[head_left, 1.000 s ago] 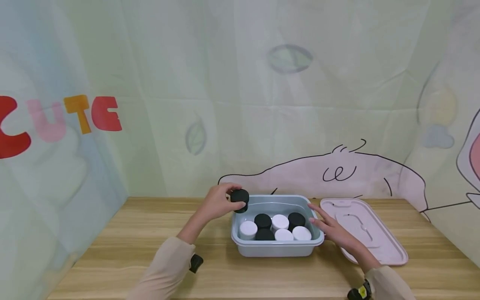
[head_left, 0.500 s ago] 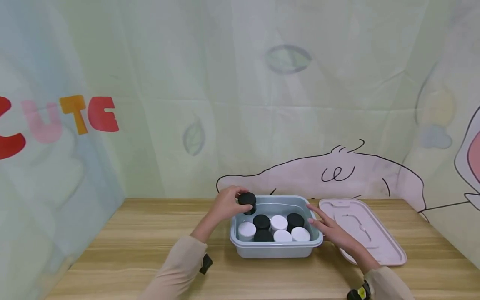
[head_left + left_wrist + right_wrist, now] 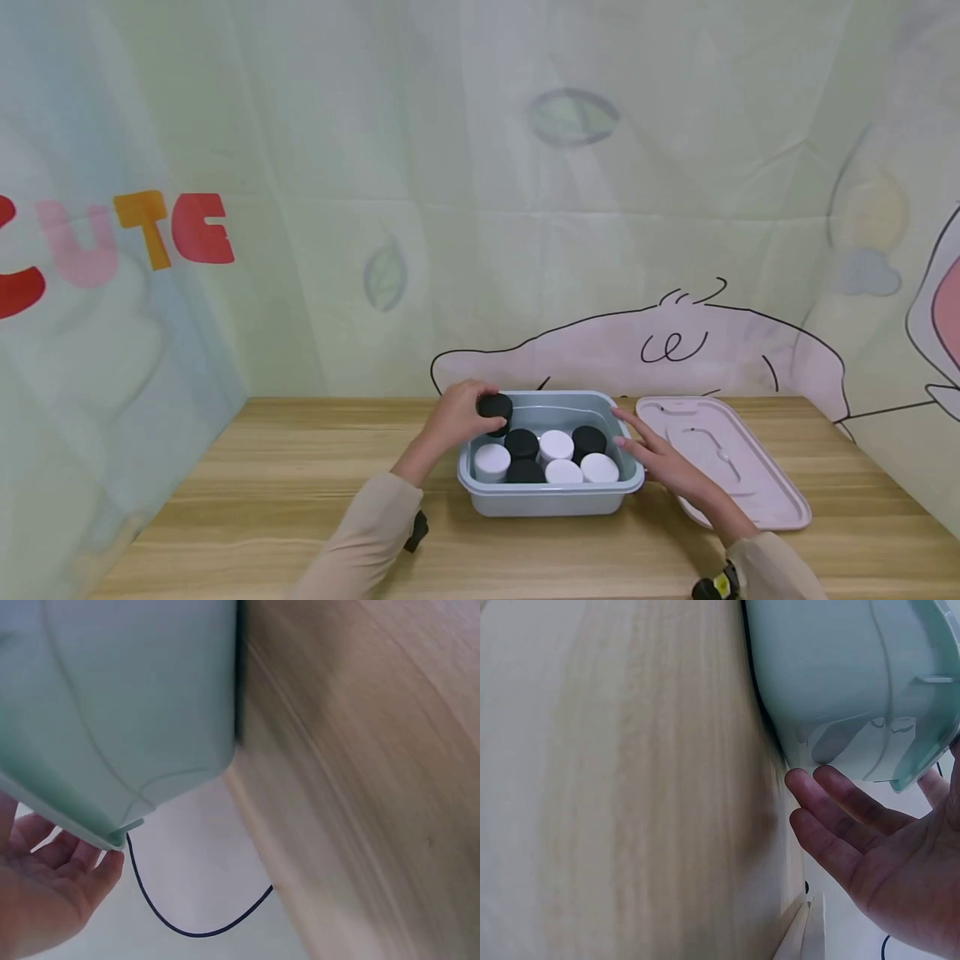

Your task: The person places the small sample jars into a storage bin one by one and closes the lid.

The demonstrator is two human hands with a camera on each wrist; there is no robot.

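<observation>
A light blue plastic box (image 3: 547,502) stands on the table with several white-lidded and black-lidded round jars in it, among them a white jar (image 3: 492,460) at the front left. My left hand (image 3: 454,414) pinches a black jar (image 3: 496,407) at the box's back left corner, low by the rim. From the left wrist, that hand (image 3: 52,892) shows at the rim, and the jar is hidden behind the wall. My right hand (image 3: 663,462) rests on the right rim. In the right wrist view its extended fingers (image 3: 829,836) lie beside the outer wall.
A pale pink lid (image 3: 757,475) lies on the wooden table (image 3: 315,492), just right of the box and partly beneath the right forearm. A printed cloth (image 3: 480,208) hangs behind the table's back edge.
My left hand has carried the black jar to the right and down, from above the left rim into the back left corner. The right hand stays on the rim.
</observation>
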